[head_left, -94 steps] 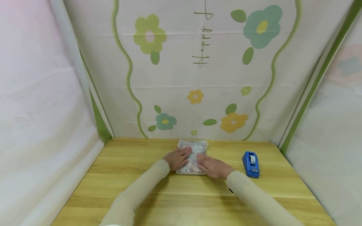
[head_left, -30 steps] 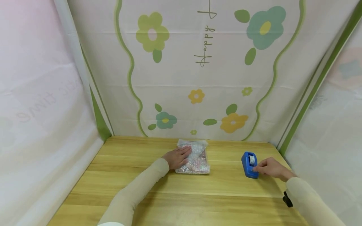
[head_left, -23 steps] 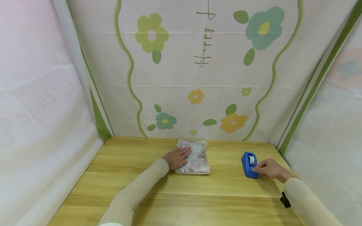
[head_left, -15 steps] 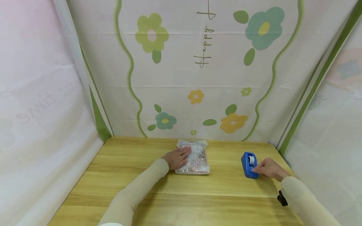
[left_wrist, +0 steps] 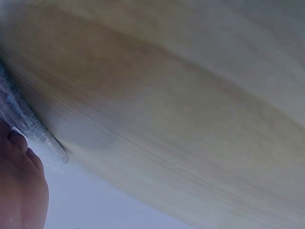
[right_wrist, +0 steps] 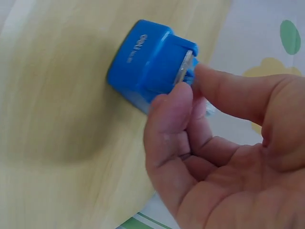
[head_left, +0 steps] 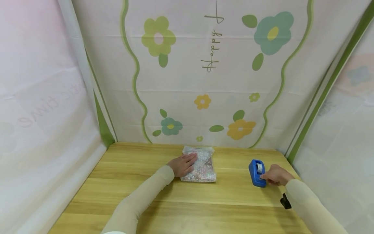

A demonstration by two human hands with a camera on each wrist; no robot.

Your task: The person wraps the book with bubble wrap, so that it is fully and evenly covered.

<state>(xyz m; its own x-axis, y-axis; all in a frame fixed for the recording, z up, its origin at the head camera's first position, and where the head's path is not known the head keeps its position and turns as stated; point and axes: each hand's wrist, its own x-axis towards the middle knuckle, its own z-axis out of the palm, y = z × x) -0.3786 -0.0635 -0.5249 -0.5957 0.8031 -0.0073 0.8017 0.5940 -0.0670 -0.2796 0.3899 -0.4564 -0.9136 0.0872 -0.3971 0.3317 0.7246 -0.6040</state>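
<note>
A flat package in bubble wrap (head_left: 203, 168) lies near the table's back edge, something pinkish showing through it. Across its left side my left hand (head_left: 183, 164) rests with extended fingers; the left wrist view catches only part of this hand (left_wrist: 21, 186) beside the wrap's edge (left_wrist: 28, 119). To the right stands a blue tape dispenser (head_left: 254, 175) with a roll of clear tape (head_left: 259, 168). At its cutter (right_wrist: 184, 67), my right hand (head_left: 277, 175) pinches thumb and forefinger together on the tape's end, which the fingertips mostly hide.
The wooden tabletop (head_left: 181, 208) ends at a floral cloth wall (head_left: 201, 78) behind. Further cloth walls rise on the left (head_left: 43, 107) and right (head_left: 344, 130). A black strap or device (head_left: 285, 201) shows at my right wrist.
About three seconds ago both hands lay on the package. My right hand has since moved right to the dispenser's cutter and lately turned slightly there. My left hand stays on the package.
</note>
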